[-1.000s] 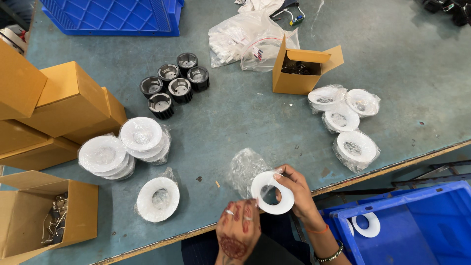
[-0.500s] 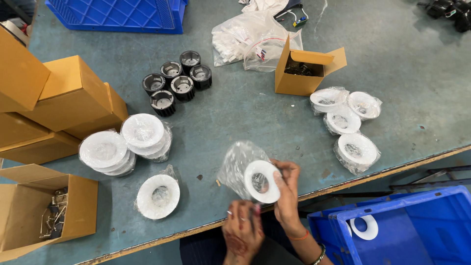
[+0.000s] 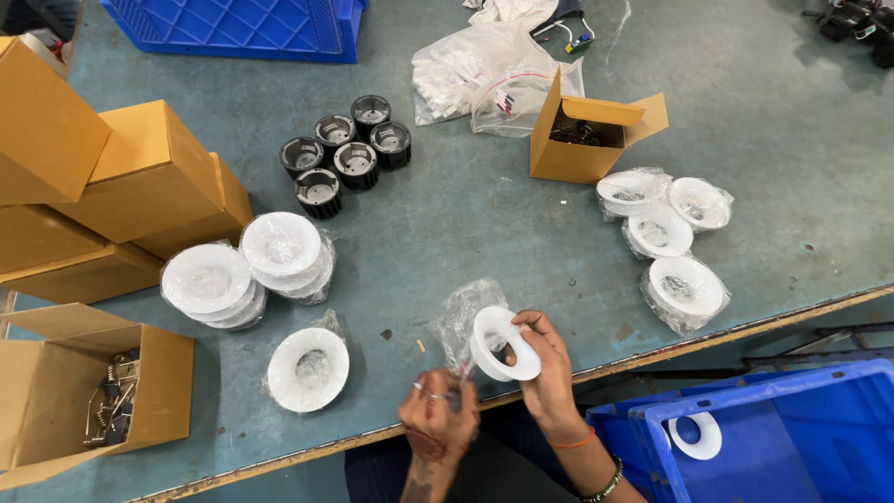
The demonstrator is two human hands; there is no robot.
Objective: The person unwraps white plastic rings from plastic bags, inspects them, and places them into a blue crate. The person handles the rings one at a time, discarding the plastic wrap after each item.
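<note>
My right hand (image 3: 548, 368) grips a white plastic ring (image 3: 499, 343) near the table's front edge, fingers through its middle. A clear plastic bag (image 3: 463, 319) hangs around the ring's left side. My left hand (image 3: 436, 414) pinches the lower edge of that bag just below the ring. Both hands are over the grey-green table (image 3: 484, 233).
Bagged white rings lie at left (image 3: 307, 370), in stacks (image 3: 244, 268), and at right (image 3: 670, 237). Several black round housings (image 3: 343, 155), tan cardboard boxes (image 3: 112, 186), an open small box (image 3: 582, 140), a box of metal clips (image 3: 112, 410), blue crates (image 3: 801, 438).
The ring has turned and gone left against the bag; my left hand has dropped lower and now pinches the bag's edge. The view shifted slightly.
</note>
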